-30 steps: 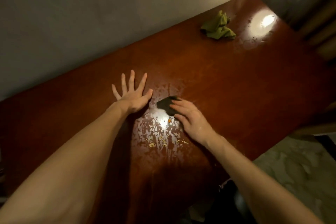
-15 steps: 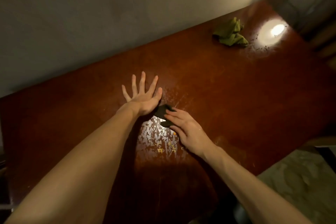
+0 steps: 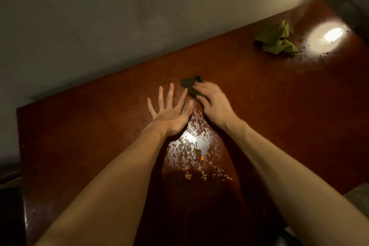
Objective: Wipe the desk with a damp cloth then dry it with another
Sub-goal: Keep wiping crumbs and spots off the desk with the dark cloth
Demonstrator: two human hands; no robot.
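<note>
Seen from your head, your left hand (image 3: 169, 114) lies flat on the desk (image 3: 279, 106), fingers spread, holding nothing. Your right hand (image 3: 214, 106), just beside it, curls its fingers over the dark cloth (image 3: 188, 84) and presses it down. The cloth looks soft, limp and probably clingy with damp, so bunch it under your palm rather than pinching an edge. The green cloth (image 3: 277, 41) lies crumpled well beyond your right hand, likely light; take it by the heap.
</note>
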